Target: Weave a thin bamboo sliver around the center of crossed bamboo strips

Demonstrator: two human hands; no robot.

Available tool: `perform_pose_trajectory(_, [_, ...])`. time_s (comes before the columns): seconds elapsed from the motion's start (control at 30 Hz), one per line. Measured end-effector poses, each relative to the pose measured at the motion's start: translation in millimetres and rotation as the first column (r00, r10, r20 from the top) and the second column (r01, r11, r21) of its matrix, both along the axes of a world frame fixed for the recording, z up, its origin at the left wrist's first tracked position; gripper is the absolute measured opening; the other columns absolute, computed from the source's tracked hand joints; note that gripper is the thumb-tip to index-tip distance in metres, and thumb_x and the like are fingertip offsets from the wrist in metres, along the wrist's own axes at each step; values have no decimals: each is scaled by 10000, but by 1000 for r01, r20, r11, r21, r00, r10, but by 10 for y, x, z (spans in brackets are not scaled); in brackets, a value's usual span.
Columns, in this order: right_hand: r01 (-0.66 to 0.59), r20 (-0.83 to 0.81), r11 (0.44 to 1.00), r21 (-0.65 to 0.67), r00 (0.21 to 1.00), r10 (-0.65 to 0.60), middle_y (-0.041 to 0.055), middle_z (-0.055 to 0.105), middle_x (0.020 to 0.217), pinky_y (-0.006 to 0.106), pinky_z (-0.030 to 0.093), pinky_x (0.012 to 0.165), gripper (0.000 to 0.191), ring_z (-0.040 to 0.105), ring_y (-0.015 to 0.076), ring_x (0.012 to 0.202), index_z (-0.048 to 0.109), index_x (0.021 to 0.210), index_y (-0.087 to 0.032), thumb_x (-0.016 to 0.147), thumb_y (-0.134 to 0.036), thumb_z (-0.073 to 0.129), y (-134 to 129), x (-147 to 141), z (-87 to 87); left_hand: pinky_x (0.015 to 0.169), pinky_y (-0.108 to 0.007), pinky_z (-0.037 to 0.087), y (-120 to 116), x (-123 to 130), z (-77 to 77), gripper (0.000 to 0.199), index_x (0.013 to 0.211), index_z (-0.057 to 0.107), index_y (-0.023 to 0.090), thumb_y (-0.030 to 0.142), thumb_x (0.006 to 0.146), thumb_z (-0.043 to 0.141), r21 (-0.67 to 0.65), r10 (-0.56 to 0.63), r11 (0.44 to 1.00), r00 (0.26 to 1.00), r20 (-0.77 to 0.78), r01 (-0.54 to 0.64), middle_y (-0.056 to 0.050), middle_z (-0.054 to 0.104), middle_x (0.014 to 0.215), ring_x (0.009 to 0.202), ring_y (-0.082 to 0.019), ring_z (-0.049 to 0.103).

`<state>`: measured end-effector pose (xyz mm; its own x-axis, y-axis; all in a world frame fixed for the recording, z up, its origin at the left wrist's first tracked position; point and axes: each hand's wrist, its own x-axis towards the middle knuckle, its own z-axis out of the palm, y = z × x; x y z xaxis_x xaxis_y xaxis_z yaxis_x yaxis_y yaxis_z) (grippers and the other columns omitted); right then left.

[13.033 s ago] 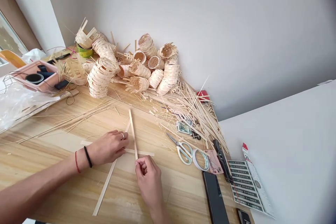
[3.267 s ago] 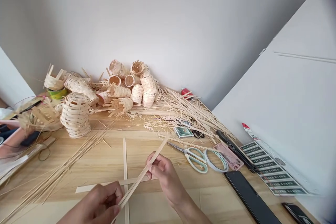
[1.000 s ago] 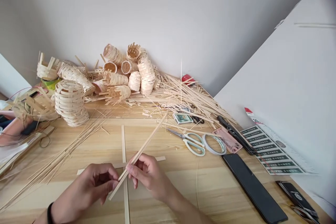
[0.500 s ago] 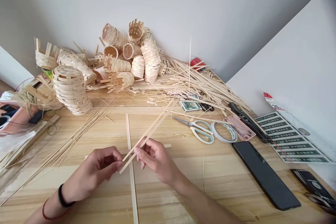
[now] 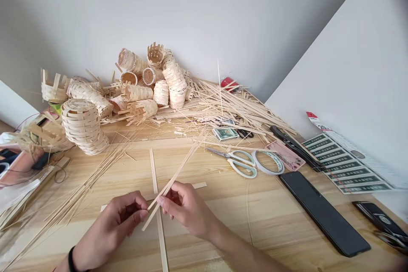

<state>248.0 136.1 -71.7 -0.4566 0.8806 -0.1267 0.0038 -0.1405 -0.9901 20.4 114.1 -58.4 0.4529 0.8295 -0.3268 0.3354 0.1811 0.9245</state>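
Note:
My left hand [image 5: 110,229] and right hand [image 5: 185,210] meet low over a pine-coloured wooden table [image 5: 261,216]. Thin bamboo strips [image 5: 188,160] run up and to the right from between them, pinched in my right fingers. My left fingertips press against their lower part. Under my hands lie a long flat strip [image 5: 153,170] and a crosswise flat strip [image 5: 199,185], forming a cross. My hands hide where they overlap.
Woven bamboo baskets [image 5: 83,127] are heaped against the wall at the back, beside a pile of loose strips [image 5: 236,110]. Long strands [image 5: 86,191] lie at left. Scissors [image 5: 237,161], a tape roll [image 5: 267,162], a phone [image 5: 323,219] and a label sheet [image 5: 347,170] lie at right.
My hands have come closer together around the thin strips, which have swung from a low slant to a steeper one. The whole view has shifted as my head moved. The cross of flat strips stays in place.

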Motion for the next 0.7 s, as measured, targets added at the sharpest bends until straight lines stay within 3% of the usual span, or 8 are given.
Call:
perform_pose_trajectory(0.3, [-31,20,1000,6,999,31,23,643,721,267,472,616,279,602,157,669,661,841,-155,913,-423,691,-9,-11,68,597,-259,282,-10,24,-13,447,863,543,190,616,995,510,12,-29,1000,1000,11,29,42,402,708,651,-132,338])
perform_pose_trajectory(0.7, [-134,72,986,101,989,127,-20,568,704,260,385,610,214,492,128,651,666,807,-177,955,-328,635,-81,-50,81,641,-256,376,-15,53,30,403,879,617,166,553,986,576,-19,-15,1000,996,83,17,13,543,724,664,-133,471])
